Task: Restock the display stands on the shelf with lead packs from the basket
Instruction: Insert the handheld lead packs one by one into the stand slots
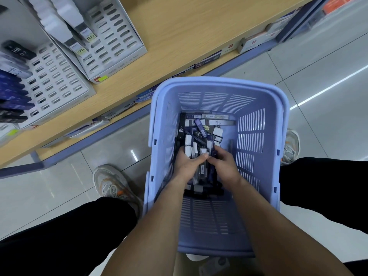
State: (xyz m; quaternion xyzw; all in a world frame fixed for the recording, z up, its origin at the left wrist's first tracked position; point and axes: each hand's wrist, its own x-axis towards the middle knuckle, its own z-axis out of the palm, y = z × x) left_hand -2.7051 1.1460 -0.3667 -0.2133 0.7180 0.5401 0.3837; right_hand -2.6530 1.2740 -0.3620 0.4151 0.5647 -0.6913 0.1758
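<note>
Nearest us, both hands were down inside the basket (219,81), sunk into the loose heap of lead packs (200,130) on its bottom. Our left hand (188,163) was closed round a small bundle of them, white caps poking up past the thumb. Our right hand (224,165), touching the left, had its fingers curled onto darker packs in the same heap. We judged the grip to be the first risk: several slim, smooth packs held as one could fan out and slide free on the lift, dropping back into the heap or over the rim onto the tiled floor (310,80). The heap was also mixed, with black, purple and white-capped packs lying crossed, so a hasty grab could carry the wrong kind up. Farther off, on the wooden shelf (179,32), the display stands (57,82) leaned back with most of their slots empty and filled rows only at the left. We thought a pack pushed in crooked might jam in a slot, knock the standing rows, or shove a light stand backward
</note>
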